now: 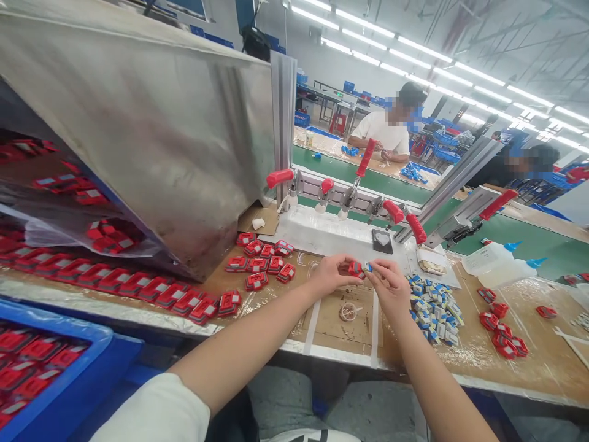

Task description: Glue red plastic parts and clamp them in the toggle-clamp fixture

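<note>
My left hand (334, 275) is closed on a small red plastic case (356, 269), holding it above the middle of the bench. The fingers of my right hand (391, 285) pinch a small blue-and-white block (367, 267) against the right end of the case. I cannot tell whether the block sits inside it. To the right of my right hand lies a heap of small white, blue and yellow blocks (435, 313). Several red cases (257, 264) lie loose left of my left hand. Below both hands, a small round ring-like dish (348, 312) rests on the cardboard.
Red-handled toggle clamps (350, 193) stand behind my hands. A large metal hood (151, 116) and a row of red cases (133, 283) fill the left, above a blue crate (101, 334). Clear bottles (497, 264) lie at right. Two people (384, 132) work across the green belt.
</note>
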Demonstrator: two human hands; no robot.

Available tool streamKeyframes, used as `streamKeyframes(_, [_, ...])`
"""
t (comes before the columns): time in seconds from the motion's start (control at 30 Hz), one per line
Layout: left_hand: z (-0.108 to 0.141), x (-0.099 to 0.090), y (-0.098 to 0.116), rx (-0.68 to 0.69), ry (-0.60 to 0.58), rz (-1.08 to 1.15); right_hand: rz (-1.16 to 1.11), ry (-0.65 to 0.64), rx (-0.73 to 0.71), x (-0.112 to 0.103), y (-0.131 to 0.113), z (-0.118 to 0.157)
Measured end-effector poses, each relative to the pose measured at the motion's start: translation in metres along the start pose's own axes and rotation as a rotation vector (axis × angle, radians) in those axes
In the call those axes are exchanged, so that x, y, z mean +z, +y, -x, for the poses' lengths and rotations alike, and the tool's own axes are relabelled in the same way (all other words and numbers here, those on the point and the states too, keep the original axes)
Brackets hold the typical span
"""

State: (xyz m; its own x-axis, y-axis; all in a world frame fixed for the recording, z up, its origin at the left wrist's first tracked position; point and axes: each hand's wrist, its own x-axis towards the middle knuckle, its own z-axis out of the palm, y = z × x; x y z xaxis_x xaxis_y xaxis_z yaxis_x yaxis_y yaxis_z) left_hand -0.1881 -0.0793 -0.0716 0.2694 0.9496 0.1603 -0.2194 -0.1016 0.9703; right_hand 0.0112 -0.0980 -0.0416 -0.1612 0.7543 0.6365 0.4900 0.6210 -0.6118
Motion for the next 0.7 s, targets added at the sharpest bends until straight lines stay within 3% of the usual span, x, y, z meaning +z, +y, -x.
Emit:
streamKeyframes(0.17, [0.003,0.002,0.004,0.022,0.012,0.003,0.032,-0.007,-0.079,0.000,-0.001,-0.002])
streamKeyframes(0.4, [-0.001,0.003,0.009,0.010,0.012,0.052,-0.007,0.053,-0.009,-0.002,-0.004,0.002])
streamKeyframes(0.53, [-0.005,-0.001,0.006,-0.183,-0.174,0.211,-0.091,0.024,-0.041,-0.010,0.000,-0.001])
streamKeyframes(0.7, [-0.004,-0.008,0.004,-0.438,-0.285,0.404,-0.106,-0.159,-0.206,-0.019,0.001,-0.011])
